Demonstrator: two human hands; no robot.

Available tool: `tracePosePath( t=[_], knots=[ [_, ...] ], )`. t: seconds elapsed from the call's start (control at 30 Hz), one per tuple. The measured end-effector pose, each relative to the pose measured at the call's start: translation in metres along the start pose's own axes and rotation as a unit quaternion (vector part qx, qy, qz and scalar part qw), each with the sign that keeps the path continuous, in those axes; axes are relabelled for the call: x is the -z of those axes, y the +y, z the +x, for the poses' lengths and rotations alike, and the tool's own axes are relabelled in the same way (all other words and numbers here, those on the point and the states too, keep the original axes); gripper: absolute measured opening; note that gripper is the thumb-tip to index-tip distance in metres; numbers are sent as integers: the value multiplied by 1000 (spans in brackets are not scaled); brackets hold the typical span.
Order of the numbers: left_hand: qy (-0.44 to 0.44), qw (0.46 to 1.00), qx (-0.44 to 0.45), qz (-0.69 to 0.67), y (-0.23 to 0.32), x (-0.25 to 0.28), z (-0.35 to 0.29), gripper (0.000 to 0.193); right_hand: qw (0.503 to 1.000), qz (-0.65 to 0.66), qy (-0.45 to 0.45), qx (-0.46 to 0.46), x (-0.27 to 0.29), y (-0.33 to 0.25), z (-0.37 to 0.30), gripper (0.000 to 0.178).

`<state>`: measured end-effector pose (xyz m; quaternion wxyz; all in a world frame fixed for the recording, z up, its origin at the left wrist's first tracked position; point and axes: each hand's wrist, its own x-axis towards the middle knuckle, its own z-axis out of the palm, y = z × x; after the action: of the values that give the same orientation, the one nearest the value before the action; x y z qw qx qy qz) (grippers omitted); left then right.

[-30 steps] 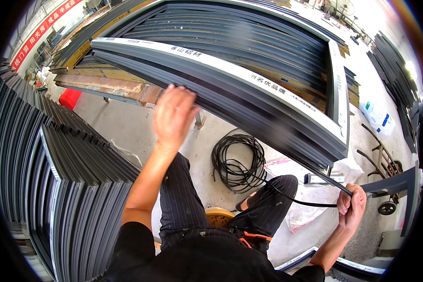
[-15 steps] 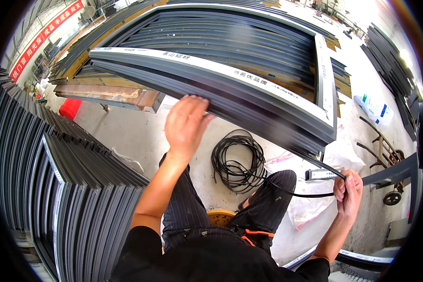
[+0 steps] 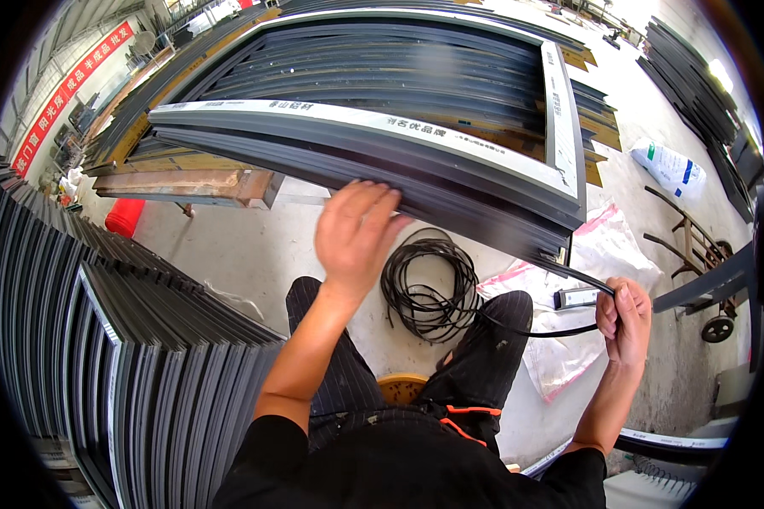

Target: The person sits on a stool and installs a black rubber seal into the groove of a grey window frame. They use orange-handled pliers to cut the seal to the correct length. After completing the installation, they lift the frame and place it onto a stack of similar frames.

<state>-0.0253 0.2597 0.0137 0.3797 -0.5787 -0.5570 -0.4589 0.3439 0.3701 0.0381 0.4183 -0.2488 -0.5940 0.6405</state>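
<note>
Thumb and fingertips of the right hand (image 3: pixel 626 321) pinch a thin, flexible black strip (image 3: pixel 587 279) just off the near right corner of a dark grey rectangular metal frame (image 3: pixel 356 163) with white printed film on its upper face. The left grip is harder to read: the left hand (image 3: pixel 351 237) lays its fingers, side by side, against the frame's near rail, thumb a little apart, and I cannot tell whether they hold the strip there.

Compared with a second ago, the left hand is clearly farther right along that rail — from nearer its left end to around its middle. The right hand keeps its pinch but sits higher in view, while the frame appears farther left and its near rail less steeply slanted.

From the right hand, the strip points up and left to the frame's corner, its long axis there roughly in line with the near rail. Its other run sags leftward from the hand, over the person's right knee (image 3: pixel 511 316), toward a loose black coil (image 3: pixel 397 284) on the pale floor (image 3: pixel 238 237).
</note>
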Motion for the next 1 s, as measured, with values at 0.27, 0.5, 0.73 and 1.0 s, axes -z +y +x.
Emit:
tracePosePath(
  t=[0.27, 0.5, 0.73, 1.0],
  knots=[
    [23, 998, -4, -59, 7, -14, -6, 34, 1000, -7, 7, -4, -5, -2, -2, 40],
    [25, 999, 14, -45, 24, -19, -13, 41, 1000, 7, -6, -5, 2, 1, -5, 33],
    [40, 997, 47, -44, 31, -24, -16, 41, 993, -65, 78, 63, -7, -5, 5, 32],
    [51, 996, 25, -66, 23, -23, -18, 31, 985, -111, 114, 62, -7, 3, 4, 31]
  ],
)
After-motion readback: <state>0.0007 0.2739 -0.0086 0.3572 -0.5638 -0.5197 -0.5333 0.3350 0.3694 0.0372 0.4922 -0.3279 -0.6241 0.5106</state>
